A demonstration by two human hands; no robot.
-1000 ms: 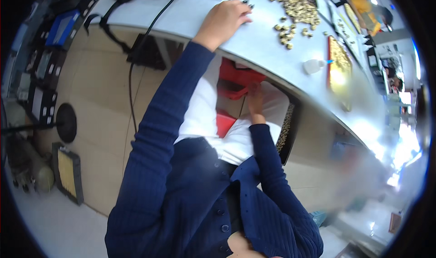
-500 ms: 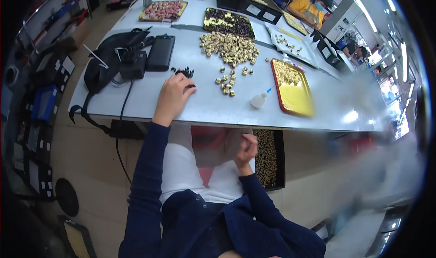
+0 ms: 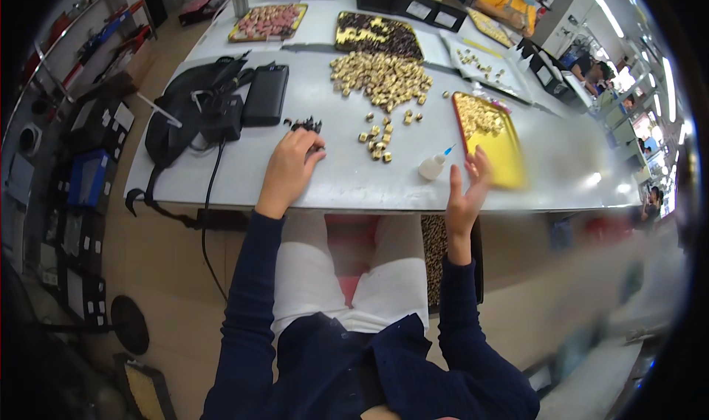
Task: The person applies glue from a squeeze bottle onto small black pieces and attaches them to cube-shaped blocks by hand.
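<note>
My left hand (image 3: 291, 166) rests at the table's near side with its fingers curled together. A small pile of black pieces (image 3: 306, 126) lies just beyond its fingertips; whatever the pinch holds is too small to make out. Fingers apart, my right hand (image 3: 468, 192) is raised over the table edge, next to a small white squeeze bottle (image 3: 430, 168) with a blue needle tip. Beside that hand lies a yellow tray (image 3: 501, 158) with a red rim, bearing small pale-gold pieces. Several loose gold cubes (image 3: 378, 141) sit between the hands, below a large gold heap (image 3: 384, 80).
On the left are a black strap bundle (image 3: 177, 124) and a black power bank (image 3: 266, 95), with a cable hanging off the edge. Farther back stand a tray of black pieces (image 3: 378, 36), a tray of pink pieces (image 3: 267, 22) and a black bin (image 3: 405, 5). A co-worker sits at the far right.
My right hand has risen from above my lap to beside the yellow tray, and its fingers have spread. My left hand stays by the black pieces. The whole view has shifted slightly.
</note>
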